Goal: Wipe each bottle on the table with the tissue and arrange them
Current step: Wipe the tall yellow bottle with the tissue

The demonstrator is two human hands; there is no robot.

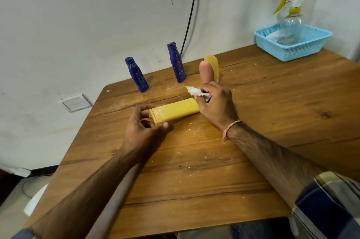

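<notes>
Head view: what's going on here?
A person is wiping bottles at a wooden table. The left hand holds the cap end of a yellow bottle turned on its side, while the right hand grips a crumpled tissue at its other end. Two blue bottles, a pink bottle and a second yellow bottle stand at the back. A spray bottle sits in a blue basket.

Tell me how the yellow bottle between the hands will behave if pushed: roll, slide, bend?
The yellow bottle looks flat-sided, so it probably slides rather than rolls. It lies straight with the left hand gripping its cap end and the right hand, holding the tissue, at the other, so likely stiff. Its smooth surface may slip on the dusty table.
</notes>
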